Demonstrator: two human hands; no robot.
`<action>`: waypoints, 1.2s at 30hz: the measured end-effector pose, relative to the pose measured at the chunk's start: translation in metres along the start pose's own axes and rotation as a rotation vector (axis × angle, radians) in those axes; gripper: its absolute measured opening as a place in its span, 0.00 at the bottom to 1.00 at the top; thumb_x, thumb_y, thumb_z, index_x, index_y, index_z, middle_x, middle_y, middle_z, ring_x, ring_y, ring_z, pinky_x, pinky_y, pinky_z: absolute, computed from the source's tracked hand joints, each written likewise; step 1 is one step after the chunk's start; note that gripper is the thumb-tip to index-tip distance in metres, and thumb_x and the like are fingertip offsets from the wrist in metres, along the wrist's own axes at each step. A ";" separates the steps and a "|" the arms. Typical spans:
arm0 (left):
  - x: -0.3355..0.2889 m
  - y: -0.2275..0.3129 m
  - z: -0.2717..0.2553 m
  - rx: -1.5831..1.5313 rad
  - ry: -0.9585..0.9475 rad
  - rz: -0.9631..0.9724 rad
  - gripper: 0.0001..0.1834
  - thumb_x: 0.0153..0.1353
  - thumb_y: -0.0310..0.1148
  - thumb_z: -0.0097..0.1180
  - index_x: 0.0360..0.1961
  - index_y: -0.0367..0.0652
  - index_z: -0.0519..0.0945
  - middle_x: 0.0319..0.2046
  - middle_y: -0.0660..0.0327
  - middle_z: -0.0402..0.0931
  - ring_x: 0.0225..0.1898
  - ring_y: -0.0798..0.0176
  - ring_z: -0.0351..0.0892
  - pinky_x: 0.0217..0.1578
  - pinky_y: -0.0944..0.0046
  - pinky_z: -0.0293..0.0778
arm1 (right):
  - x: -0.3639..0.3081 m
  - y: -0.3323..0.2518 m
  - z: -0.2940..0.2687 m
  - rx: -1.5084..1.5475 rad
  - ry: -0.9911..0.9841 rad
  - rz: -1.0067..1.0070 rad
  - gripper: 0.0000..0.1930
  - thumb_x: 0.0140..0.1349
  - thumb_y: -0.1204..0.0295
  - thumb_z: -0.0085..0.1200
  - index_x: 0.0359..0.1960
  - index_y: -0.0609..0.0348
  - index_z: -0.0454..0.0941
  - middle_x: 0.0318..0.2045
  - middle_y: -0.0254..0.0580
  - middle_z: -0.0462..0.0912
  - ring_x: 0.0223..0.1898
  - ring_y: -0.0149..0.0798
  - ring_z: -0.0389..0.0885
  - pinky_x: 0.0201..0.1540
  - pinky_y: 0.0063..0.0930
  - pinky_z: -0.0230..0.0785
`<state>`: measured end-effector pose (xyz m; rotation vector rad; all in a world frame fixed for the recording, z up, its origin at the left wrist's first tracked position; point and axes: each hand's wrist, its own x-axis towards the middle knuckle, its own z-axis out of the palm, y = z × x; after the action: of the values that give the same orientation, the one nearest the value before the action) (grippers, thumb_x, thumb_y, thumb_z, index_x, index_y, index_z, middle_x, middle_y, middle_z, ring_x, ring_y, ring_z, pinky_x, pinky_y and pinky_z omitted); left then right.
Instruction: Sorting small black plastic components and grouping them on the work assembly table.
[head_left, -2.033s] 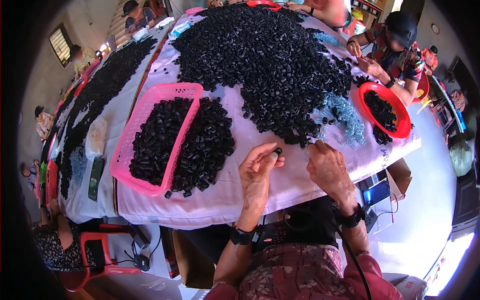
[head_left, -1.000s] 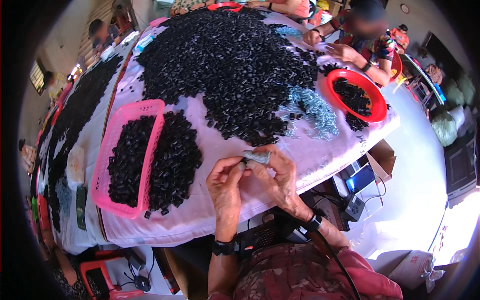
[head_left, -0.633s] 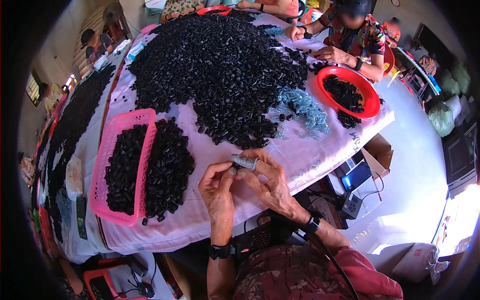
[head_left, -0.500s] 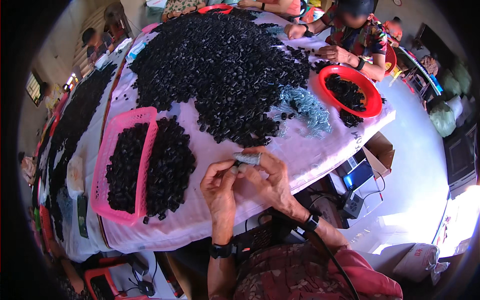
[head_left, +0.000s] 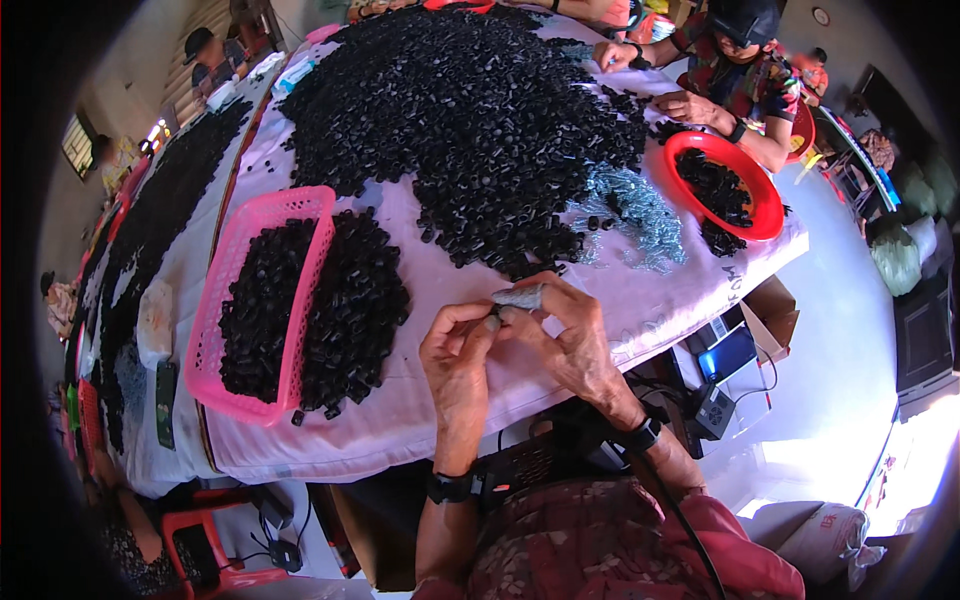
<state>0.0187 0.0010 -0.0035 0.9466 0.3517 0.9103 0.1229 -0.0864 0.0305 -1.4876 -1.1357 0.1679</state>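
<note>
Near the table's front edge, my left hand [head_left: 458, 350] and my right hand [head_left: 568, 338] meet with their fingertips pinched together. A small black plastic piece [head_left: 493, 311] shows between them, mostly covered by the fingers. Grey wrapping [head_left: 519, 296] covers a finger of my right hand. Just beyond my hands lies a large heap of small black plastic pieces [head_left: 470, 130]. Thin, shiny, nail-like pins [head_left: 640, 225] lie in a pile at its right. To the left, a pink perforated basket [head_left: 317, 265] holds more black pieces, with a loose pile [head_left: 355, 310] against its right side.
A red basin [head_left: 770, 205] with black pieces stands at the table's right edge. A co-worker's hands [head_left: 690, 108] are beyond it. Left of the basket lie a dark phone-like slab [head_left: 165, 405] and a white packet [head_left: 155, 322]. Below the right edge are a cardboard box [head_left: 778, 318] and electronic devices [head_left: 725, 357].
The whole view has shifted, so the table and my hands appear further right. My fingers stay pinched together. The co-worker's head has tilted down.
</note>
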 end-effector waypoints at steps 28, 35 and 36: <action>0.001 -0.001 -0.002 0.034 -0.007 0.041 0.14 0.62 0.21 0.53 0.50 0.34 0.76 0.37 0.57 0.79 0.37 0.65 0.80 0.43 0.67 0.77 | 0.002 0.052 -0.086 -0.261 0.429 0.157 0.05 0.54 0.79 0.55 0.25 0.70 0.74 0.23 0.41 0.81 0.24 0.27 0.77 0.27 0.27 0.71; -0.001 -0.002 -0.004 0.072 -0.033 0.033 0.14 0.62 0.21 0.53 0.50 0.34 0.77 0.36 0.59 0.79 0.35 0.66 0.80 0.41 0.67 0.77 | 0.015 0.047 -0.091 -0.415 0.351 0.146 0.06 0.53 0.80 0.57 0.24 0.70 0.73 0.27 0.50 0.83 0.25 0.36 0.81 0.28 0.29 0.72; -0.001 -0.002 -0.003 0.070 -0.035 0.033 0.14 0.62 0.21 0.53 0.50 0.34 0.77 0.36 0.59 0.79 0.35 0.66 0.80 0.41 0.67 0.77 | 0.016 0.048 -0.091 -0.417 0.353 0.146 0.06 0.53 0.80 0.57 0.24 0.70 0.73 0.27 0.50 0.83 0.25 0.36 0.81 0.28 0.29 0.72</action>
<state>0.0172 0.0015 -0.0067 1.0344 0.3408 0.9154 0.2175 -0.1286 0.0254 -1.8807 -0.8042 -0.2401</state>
